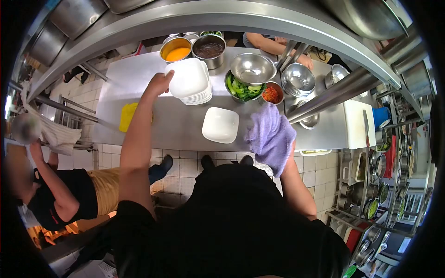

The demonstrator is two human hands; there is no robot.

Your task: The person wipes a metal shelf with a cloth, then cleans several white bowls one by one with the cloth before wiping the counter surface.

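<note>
My left hand (pixel 160 85) is closed at the left rim of a stack of white square bowls (pixel 190 78), its fingers pinching the edge of the top one. A single white bowl (pixel 220 125) sits apart on the steel table, nearer to me. In my right hand (pixel 292 160), largely hidden by the cloth, hangs a bunched purple towel (pixel 271 136) over the table's front edge. Leafy greens (pixel 241 88) fill a bowl behind the towel, with a metal bowl (pixel 252 68) resting partly over it. Chopped red peppers (pixel 271 95) are in a small bowl alongside.
Pots of orange liquid (pixel 178 54) and dark liquid (pixel 209 50) stand behind the stack. A yellow cloth (pixel 129 116) lies left. Steel posts (pixel 324 95) and a cutting board with a knife (pixel 359 123) are right. One person (pixel 65 194) stands left; another's arm (pixel 262 41) shows opposite.
</note>
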